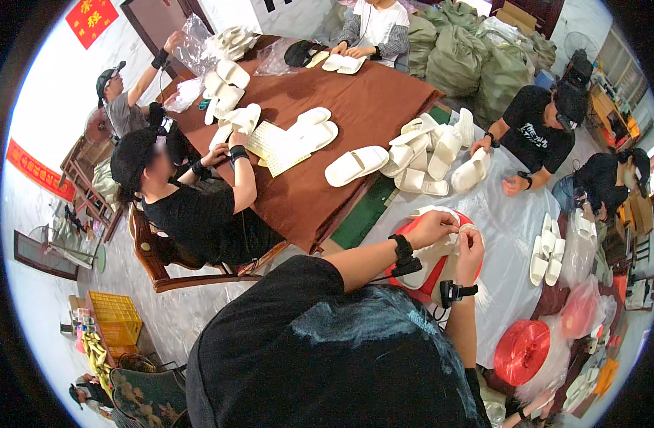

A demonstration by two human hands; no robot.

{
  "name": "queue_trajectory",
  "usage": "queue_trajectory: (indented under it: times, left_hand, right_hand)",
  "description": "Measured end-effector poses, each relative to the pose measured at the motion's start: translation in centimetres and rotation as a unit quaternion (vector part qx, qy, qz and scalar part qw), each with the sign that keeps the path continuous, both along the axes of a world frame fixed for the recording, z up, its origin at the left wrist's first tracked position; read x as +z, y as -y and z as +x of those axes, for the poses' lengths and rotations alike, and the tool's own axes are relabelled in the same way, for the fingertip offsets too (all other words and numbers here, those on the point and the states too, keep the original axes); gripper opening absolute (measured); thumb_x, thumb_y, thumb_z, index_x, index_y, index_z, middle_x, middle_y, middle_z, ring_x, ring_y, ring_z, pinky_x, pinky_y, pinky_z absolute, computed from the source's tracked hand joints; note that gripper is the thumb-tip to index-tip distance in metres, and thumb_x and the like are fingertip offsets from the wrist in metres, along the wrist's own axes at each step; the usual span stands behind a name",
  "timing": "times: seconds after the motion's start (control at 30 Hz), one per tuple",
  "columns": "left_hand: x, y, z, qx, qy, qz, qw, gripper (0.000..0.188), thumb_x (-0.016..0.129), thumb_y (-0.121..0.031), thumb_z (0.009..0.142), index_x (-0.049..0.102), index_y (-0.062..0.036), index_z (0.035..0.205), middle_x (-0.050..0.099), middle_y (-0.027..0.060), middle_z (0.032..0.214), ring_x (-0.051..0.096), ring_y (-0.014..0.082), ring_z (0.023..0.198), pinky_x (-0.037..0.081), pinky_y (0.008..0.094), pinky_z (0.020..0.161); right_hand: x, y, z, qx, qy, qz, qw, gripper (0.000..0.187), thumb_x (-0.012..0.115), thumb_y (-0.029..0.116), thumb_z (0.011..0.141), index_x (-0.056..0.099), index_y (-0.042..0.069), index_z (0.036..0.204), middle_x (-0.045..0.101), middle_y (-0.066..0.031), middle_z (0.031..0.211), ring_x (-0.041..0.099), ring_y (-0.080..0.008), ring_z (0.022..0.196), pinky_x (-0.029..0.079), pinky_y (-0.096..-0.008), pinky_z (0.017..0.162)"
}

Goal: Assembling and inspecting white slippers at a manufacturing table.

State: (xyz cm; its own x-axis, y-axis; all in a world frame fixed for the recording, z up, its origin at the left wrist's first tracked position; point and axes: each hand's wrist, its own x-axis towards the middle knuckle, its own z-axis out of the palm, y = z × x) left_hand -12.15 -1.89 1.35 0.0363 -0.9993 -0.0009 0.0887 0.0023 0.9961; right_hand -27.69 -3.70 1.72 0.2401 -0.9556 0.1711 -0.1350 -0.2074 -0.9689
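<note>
My left hand (438, 227) and my right hand (470, 247) meet in front of my chest, fingertips almost touching. Each has its thumb and fingers pinched together; whatever small thing they hold is too small to make out. Below them lie off-white slippers (416, 271) on a flat red surface (434, 277), partly hidden by my hands and forearms. Beyond my hands, a heap of off-white slippers (421, 180) spreads along the table edge. A co-worker's hand touches the nearest slipper (472, 173) at its right side.
Clear plastic sheeting (505, 235) covers the table on my right, with slippers (548, 250) and a red roll (521, 352) there. A brown-covered table (291, 207) on the left bears more slippers and pale dotted sheets (277, 146). Several co-workers sit around; green sacks (459, 60) stand behind.
</note>
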Motion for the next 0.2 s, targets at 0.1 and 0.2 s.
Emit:
queue_trajectory:
  times: [0.1, 0.2]
  left_hand:
    - [0.31, -0.06, -0.18, 0.002, -0.015, 0.019, 1.000, 0.009, 0.067, -0.007, 0.084, 0.065, 0.0005, 0.087, 0.064, 0.0023, 0.080, 0.056, 0.0090, 0.074, 0.047, 0.0249, 0.068]
    - [0.45, -0.21, -0.13, -0.008, -0.012, 0.015, 1.000, 0.010, 0.063, -0.010, 0.090, 0.066, -0.0014, 0.092, 0.062, -0.0013, 0.080, 0.053, 0.0069, 0.069, 0.044, 0.0221, 0.062]
  right_hand:
    - [0.27, -0.20, 0.22, -0.005, 0.000, -0.023, 1.000, 0.006, 0.055, 0.006, 0.091, 0.057, 0.000, 0.091, 0.053, 0.0000, 0.083, 0.048, -0.0092, 0.076, 0.041, -0.0234, 0.071]
    - [0.04, -0.27, 0.13, -0.001, 0.005, -0.008, 1.000, 0.006, 0.054, 0.006, 0.091, 0.057, 0.000, 0.091, 0.054, -0.0011, 0.084, 0.049, -0.0102, 0.078, 0.042, -0.0241, 0.073]
